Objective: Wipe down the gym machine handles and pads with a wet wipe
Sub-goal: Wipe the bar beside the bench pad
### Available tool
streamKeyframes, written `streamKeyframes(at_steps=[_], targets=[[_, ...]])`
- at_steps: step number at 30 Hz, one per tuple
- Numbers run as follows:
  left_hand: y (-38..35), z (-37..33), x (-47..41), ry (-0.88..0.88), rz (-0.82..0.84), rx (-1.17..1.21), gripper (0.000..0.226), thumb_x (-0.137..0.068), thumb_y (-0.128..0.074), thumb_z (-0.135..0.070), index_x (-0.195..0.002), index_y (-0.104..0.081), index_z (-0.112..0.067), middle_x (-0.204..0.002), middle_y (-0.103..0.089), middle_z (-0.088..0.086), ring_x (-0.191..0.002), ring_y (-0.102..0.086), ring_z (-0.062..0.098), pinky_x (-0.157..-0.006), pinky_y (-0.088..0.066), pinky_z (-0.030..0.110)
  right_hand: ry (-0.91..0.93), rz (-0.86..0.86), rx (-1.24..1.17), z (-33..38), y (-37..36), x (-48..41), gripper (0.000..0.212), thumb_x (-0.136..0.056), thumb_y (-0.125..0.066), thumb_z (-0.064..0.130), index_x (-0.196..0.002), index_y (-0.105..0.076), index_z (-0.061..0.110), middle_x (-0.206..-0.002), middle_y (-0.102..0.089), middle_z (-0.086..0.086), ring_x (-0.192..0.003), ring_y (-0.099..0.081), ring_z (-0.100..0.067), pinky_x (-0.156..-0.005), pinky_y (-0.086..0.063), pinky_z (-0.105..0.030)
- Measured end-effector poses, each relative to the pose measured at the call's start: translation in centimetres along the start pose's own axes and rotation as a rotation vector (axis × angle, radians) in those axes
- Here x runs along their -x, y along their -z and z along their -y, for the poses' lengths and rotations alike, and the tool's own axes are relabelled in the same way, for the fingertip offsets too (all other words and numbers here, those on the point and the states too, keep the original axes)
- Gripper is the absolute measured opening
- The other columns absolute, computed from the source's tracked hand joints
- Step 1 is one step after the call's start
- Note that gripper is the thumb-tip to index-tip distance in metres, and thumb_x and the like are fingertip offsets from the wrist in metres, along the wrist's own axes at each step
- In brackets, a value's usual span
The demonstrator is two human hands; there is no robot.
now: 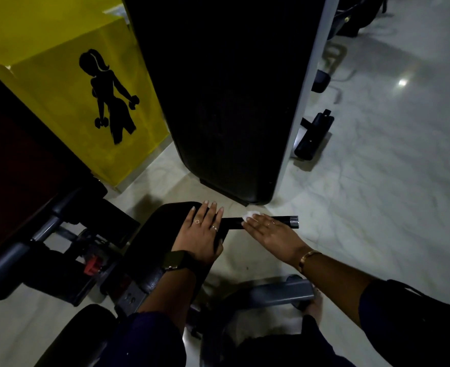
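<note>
Under our right fingertips (257, 221) we are pressing a white wet wipe (250, 214) onto the black handle (231, 223), a short bar that is running left to right just past the near pad. The fingers are lying straight and flat along the bar, not curled round it, and the wipe is peeking out on their far side. The right hand (270, 234) is covering the middle of the handle, while the grey metal end cap (293, 221) is showing bare to the right. A gold bracelet (307, 259) is sitting on that wrist.

To the left, our left fingers (208, 213) are stretched out straight (two rings showing on them) and the left hand (201, 231) is resting palm-down on the rounded black pad (163, 226), holding nothing. Whether the thumb is hooking the pad's edge we cannot tell. A dark watch (174, 260) is strapped on that wrist.

Farther out, a tall black padded panel (226, 88) is standing on the pale floor (377, 181) just beyond the handle. A yellow board (46, 49) with a black figure holding dumbbells is standing at far left. A red knob (92, 264) is showing on the dark machine frame at near left, and a grey tube (279, 292) is lying low beneath our right forearm.
</note>
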State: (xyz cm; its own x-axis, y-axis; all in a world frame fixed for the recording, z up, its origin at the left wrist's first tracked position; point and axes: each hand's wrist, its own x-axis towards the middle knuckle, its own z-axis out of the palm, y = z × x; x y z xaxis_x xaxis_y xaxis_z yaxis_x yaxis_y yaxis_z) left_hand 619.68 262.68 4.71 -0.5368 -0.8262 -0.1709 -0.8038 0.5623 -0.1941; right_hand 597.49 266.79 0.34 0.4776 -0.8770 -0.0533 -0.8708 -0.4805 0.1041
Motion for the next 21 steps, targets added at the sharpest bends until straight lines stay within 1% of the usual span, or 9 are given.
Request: streamKeyframes(at_steps=[3, 6, 8, 10, 12, 14, 17, 19, 21], targets=[[0.0, 0.1, 0.0, -0.008, -0.008, -0.004, 0.076, -0.095, -0.032, -0.049, -0.157, -0.001, -0.017, -0.164, -0.002, 0.007, -0.151, 0.004, 0.025, -0.12, 0.005, 0.045, -0.146, -0.05, -0.07, -0.5, 0.3, 1.2, 0.077, -0.051, -0.079, -0.008, -0.125, -0.062, 0.002, -0.121, -0.065, -0.017, -0.107, -0.066, -0.031, -0.089, -0.053, -0.041], [-0.1, 0.2, 0.1, -0.013, -0.015, -0.005, 0.076, -0.094, -0.032, -0.049, -0.157, -0.003, -0.017, -0.164, -0.004, 0.008, -0.151, 0.003, 0.025, -0.12, 0.004, 0.045, -0.404, -0.064, -0.157, -1.0, 0.3, 1.4, 0.06, -0.052, -0.078, -0.012, -0.111, -0.067, -0.002, -0.118, -0.065, -0.023, -0.096, -0.067, -0.038, -0.076, -0.057, -0.042], [-0.2, 0.2, 0.1, -0.012, -0.017, -0.003, 0.076, -0.094, -0.032, -0.049, -0.157, -0.003, -0.017, -0.164, -0.004, 0.008, -0.151, 0.003, 0.025, -0.12, 0.005, 0.045, -0.538, -0.051, -0.265, -0.9, 1.1, 0.8, 0.036, -0.067, -0.066, -0.012, -0.102, -0.067, -0.002, -0.113, -0.065, -0.023, -0.094, -0.064, -0.04, -0.077, -0.055, -0.04], [-0.2, 0.2, 0.0, -0.014, -0.022, 0.001, 0.076, -0.094, -0.032, -0.049, -0.157, -0.004, -0.017, -0.164, -0.004, 0.008, -0.151, 0.004, 0.025, -0.119, 0.006, 0.045, -0.652, -0.013, -0.311, -0.6, 2.1, -0.3, 0.027, -0.084, -0.048, -0.007, -0.104, -0.062, 0.003, -0.108, -0.064, -0.016, -0.099, -0.06, -0.033, -0.079, -0.049, -0.035], [-0.2, 0.2, 0.1, -0.019, -0.021, 0.004, 0.076, -0.094, -0.033, -0.049, -0.157, -0.003, -0.016, -0.164, -0.003, 0.008, -0.151, 0.004, 0.025, -0.12, 0.005, 0.045, -0.697, 0.069, -0.281, -0.5, 3.0, -1.8, 0.027, -0.09, -0.041, -0.004, -0.108, -0.059, 0.005, -0.111, -0.063, -0.014, -0.104, -0.058, -0.029, -0.081, -0.048, -0.034], [0.0, 0.1, 0.0, -0.021, -0.008, 0.002, 0.076, -0.095, -0.032, -0.048, -0.156, 0.0, -0.016, -0.164, 0.0, 0.007, -0.151, 0.006, 0.025, -0.12, 0.006, 0.045, -0.708, 0.167, -0.259, -0.3, 3.6, -3.6, 0.028, -0.094, -0.039, -0.001, -0.113, -0.059, 0.003, -0.119, -0.061, -0.016, -0.11, -0.058, -0.03, -0.085, -0.047, -0.035], [-0.1, 0.2, -0.1, -0.008, -0.008, 0.019, 0.075, -0.096, -0.032, -0.046, -0.156, 0.001, -0.016, -0.164, 0.001, 0.007, -0.151, 0.006, 0.025, -0.119, 0.007, 0.045, -0.729, 0.272, -0.328, 0.0, 3.8, -6.3, 0.033, -0.098, -0.035, 0.004, -0.122, -0.058, 0.0, -0.128, -0.057, -0.019, -0.117, -0.055, -0.033, -0.093, -0.045, -0.037], [-0.1, 0.1, -0.1, -0.014, -0.01, 0.025, 0.077, -0.095, -0.033, -0.046, -0.156, 0.002, -0.015, -0.164, 0.001, 0.008, -0.151, 0.006, 0.025, -0.119, 0.007, 0.045, -0.693, 0.284, -0.371, 0.6, 3.6, -7.8, 0.034, -0.099, -0.034, 0.005, -0.124, -0.057, 0.0, -0.13, -0.055, -0.02, -0.118, -0.054, -0.033, -0.094, -0.045, -0.037], [-0.1, 0.2, -0.1, -0.019, -0.012, 0.017, 0.078, -0.095, -0.032, -0.046, -0.156, 0.004, -0.013, -0.164, 0.001, 0.009, -0.151, 0.006, 0.025, -0.119, 0.007, 0.045, -0.637, 0.232, -0.44, 1.6, 3.1, -9.2, 0.031, -0.099, -0.036, 0.008, -0.119, -0.06, 0.003, -0.126, -0.058, -0.02, -0.114, -0.056, -0.034, -0.091, -0.045, -0.035]])
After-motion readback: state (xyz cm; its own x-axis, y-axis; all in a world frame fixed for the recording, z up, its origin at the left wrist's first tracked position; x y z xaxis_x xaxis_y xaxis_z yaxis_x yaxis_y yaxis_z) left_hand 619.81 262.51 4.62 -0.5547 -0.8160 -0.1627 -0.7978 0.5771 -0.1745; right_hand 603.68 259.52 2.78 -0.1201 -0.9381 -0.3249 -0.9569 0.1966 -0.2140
